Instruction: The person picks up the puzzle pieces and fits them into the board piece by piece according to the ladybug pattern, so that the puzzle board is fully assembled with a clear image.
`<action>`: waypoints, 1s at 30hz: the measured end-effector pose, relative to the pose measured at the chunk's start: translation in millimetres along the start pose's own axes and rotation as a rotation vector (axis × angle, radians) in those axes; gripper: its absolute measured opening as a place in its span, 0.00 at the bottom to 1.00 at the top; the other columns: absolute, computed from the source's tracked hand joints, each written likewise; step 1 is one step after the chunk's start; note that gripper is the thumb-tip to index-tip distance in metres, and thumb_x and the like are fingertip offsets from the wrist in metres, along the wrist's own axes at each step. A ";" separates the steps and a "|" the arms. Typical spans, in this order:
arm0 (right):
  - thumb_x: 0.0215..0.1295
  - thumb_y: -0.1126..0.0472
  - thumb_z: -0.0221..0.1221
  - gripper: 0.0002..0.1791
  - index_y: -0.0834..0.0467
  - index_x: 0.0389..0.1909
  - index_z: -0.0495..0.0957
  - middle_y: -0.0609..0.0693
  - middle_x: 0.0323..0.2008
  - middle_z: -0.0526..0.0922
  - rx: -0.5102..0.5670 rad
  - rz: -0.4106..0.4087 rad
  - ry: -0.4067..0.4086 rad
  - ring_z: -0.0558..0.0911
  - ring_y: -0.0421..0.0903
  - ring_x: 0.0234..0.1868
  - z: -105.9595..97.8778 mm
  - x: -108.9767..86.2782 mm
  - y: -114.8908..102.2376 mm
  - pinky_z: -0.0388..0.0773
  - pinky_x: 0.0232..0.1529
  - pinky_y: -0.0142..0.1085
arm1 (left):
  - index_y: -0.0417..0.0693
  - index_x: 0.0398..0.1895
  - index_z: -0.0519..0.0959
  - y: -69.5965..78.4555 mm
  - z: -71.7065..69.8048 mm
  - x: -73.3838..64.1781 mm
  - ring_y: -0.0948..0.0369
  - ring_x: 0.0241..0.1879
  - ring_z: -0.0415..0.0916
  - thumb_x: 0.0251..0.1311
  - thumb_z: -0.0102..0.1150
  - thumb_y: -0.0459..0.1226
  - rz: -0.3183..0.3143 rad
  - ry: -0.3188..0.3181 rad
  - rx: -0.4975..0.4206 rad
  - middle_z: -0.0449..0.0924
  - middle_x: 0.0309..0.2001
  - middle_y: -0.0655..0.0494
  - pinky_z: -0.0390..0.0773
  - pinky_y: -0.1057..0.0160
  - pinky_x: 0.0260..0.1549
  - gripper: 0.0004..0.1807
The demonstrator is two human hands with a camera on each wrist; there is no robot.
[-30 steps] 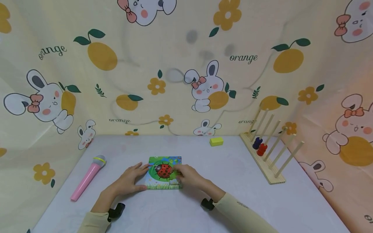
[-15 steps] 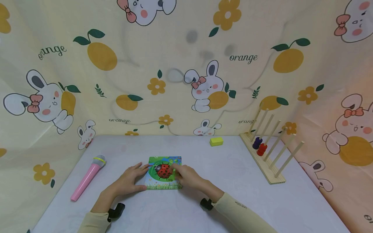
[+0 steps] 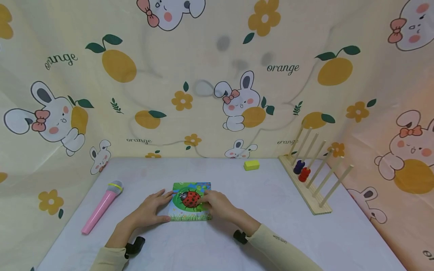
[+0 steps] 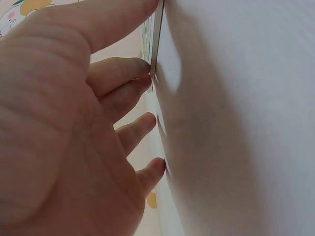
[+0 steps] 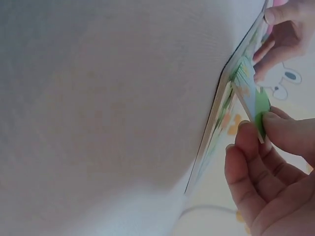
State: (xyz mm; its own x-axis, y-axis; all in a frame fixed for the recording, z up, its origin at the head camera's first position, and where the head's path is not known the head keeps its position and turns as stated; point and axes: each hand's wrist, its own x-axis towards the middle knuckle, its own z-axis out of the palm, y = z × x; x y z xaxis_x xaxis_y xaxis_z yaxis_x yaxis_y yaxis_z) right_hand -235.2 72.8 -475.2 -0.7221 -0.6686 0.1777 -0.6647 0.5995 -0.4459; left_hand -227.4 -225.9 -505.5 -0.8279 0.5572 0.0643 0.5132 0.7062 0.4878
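A flat ladybug jigsaw puzzle (image 3: 179,215) with a grass border lies in the middle of the white table. My left hand (image 3: 149,210) rests at its left side, fingers spread and fairly straight, with fingertips and thumb along the edge. In the left wrist view those fingers (image 4: 118,76) meet the thin board edge (image 4: 157,39). My right hand (image 3: 220,205) is over the puzzle's right side. Thumb and fingers pinch a green-and-pale-blue puzzle piece (image 5: 258,105), which stands tilted with its far end down at the board. From above, the hand covers much of that piece.
A pink toy microphone (image 3: 103,209) lies on the left of the table (image 3: 264,203). A yellow block (image 3: 251,165) sits near the back. On the right stands a wooden peg rack (image 3: 305,188) with dark blue beads (image 3: 300,166) and red beads (image 3: 304,174). A printed cloth hangs behind.
The piece in my right fingers has shifted a little over the puzzle's lower right, and its light patch there no longer shows from above. My left hand has stayed in place.
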 end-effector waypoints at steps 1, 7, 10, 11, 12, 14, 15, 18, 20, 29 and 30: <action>0.60 0.76 0.62 0.13 0.63 0.44 0.86 0.46 0.31 0.79 0.011 0.003 0.005 0.72 0.35 0.29 0.1 0.4 -0.1 0.71 0.30 0.26 | 0.34 0.70 0.68 0.0 0.0 0.0 0.34 0.73 0.49 0.57 0.69 0.52 0.000 0.001 -0.001 0.63 0.73 0.42 0.52 0.29 0.65 0.44; 0.61 0.73 0.65 0.10 0.60 0.41 0.81 0.49 0.31 0.83 0.075 0.078 0.005 0.80 0.40 0.32 -1.9 2.2 -2.8 0.78 0.34 0.29 | 0.34 0.69 0.68 0.3 -0.4 0.6 0.34 0.73 0.49 0.56 0.70 0.51 0.002 0.003 -0.006 0.63 0.72 0.42 0.52 0.29 0.65 0.43; 0.60 0.73 0.66 0.09 0.58 0.38 0.81 0.48 0.32 0.84 0.059 0.091 0.000 0.81 0.41 0.34 -3.6 2.1 -4.0 0.78 0.36 0.29 | 0.34 0.69 0.68 0.4 -0.5 1.0 0.34 0.73 0.50 0.56 0.70 0.51 0.002 0.001 -0.007 0.64 0.72 0.42 0.52 0.29 0.65 0.43; 0.60 0.73 0.66 0.09 0.58 0.38 0.82 0.48 0.33 0.85 0.045 0.086 0.001 0.82 0.42 0.35 -3.8 2.1 -4.2 0.78 0.37 0.29 | 0.34 0.69 0.69 0.3 -0.5 1.1 0.34 0.73 0.50 0.56 0.70 0.51 0.001 0.000 -0.007 0.64 0.72 0.42 0.52 0.29 0.65 0.43; 0.60 0.73 0.66 0.09 0.59 0.39 0.82 0.48 0.34 0.85 0.031 0.082 0.001 0.82 0.41 0.36 -3.9 2.1 -4.2 0.79 0.37 0.29 | 0.34 0.69 0.69 0.2 -0.5 1.2 0.34 0.73 0.49 0.56 0.70 0.51 0.000 -0.001 -0.007 0.64 0.72 0.42 0.52 0.29 0.65 0.43; 0.59 0.74 0.66 0.10 0.59 0.39 0.82 0.48 0.35 0.84 0.006 0.072 0.004 0.81 0.41 0.37 -3.8 2.2 -4.2 0.79 0.38 0.29 | 0.34 0.69 0.69 0.0 -0.6 1.4 0.35 0.73 0.49 0.56 0.70 0.51 -0.001 -0.002 -0.007 0.63 0.72 0.42 0.52 0.29 0.65 0.43; 0.58 0.74 0.66 0.10 0.59 0.40 0.83 0.47 0.35 0.84 -0.012 0.068 0.003 0.81 0.40 0.37 -3.3 2.5 -3.9 0.79 0.38 0.28 | 0.34 0.69 0.69 -0.1 -0.7 1.5 0.35 0.73 0.49 0.56 0.70 0.52 -0.002 -0.002 -0.006 0.64 0.72 0.42 0.52 0.29 0.65 0.43; 0.58 0.74 0.67 0.11 0.60 0.40 0.82 0.47 0.34 0.82 -0.048 0.071 0.000 0.80 0.40 0.36 -1.7 3.5 -3.8 0.78 0.38 0.28 | 0.34 0.69 0.69 -0.3 -0.7 1.5 0.34 0.73 0.49 0.56 0.70 0.52 -0.001 0.001 -0.006 0.64 0.72 0.42 0.52 0.29 0.65 0.43; 0.57 0.74 0.67 0.12 0.61 0.42 0.82 0.47 0.34 0.82 -0.052 0.083 -0.001 0.79 0.39 0.35 -0.6 4.1 -4.2 0.78 0.37 0.28 | 0.34 0.69 0.69 -0.2 -0.7 1.2 0.34 0.73 0.49 0.56 0.70 0.52 0.001 0.003 -0.004 0.63 0.72 0.42 0.52 0.29 0.65 0.44; 0.53 0.68 0.73 0.17 0.60 0.44 0.82 0.47 0.36 0.81 -0.073 0.165 -0.029 0.78 0.41 0.38 1.0 5.0 -7.8 0.78 0.39 0.31 | 0.36 0.70 0.68 -2.3 1.2 0.6 0.35 0.74 0.49 0.56 0.70 0.52 -0.007 -0.013 -0.027 0.62 0.73 0.44 0.50 0.29 0.65 0.44; 0.53 0.66 0.74 0.17 0.59 0.44 0.82 0.47 0.36 0.81 -0.098 0.162 -0.034 0.78 0.41 0.38 1.3 5.2 -7.6 0.77 0.39 0.31 | 0.36 0.70 0.68 -2.8 1.6 0.7 0.35 0.74 0.48 0.56 0.70 0.53 -0.008 -0.016 -0.030 0.62 0.74 0.44 0.50 0.28 0.65 0.44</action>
State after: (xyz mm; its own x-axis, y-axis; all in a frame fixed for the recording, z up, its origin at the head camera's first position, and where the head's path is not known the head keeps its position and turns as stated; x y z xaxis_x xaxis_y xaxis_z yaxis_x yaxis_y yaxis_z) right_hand -233.7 64.2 -472.0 -0.8155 -0.5732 0.0800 -0.5568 0.7395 -0.3783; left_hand -229.1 -226.8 -508.3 -0.8283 0.5583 0.0465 0.4992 0.6977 0.5139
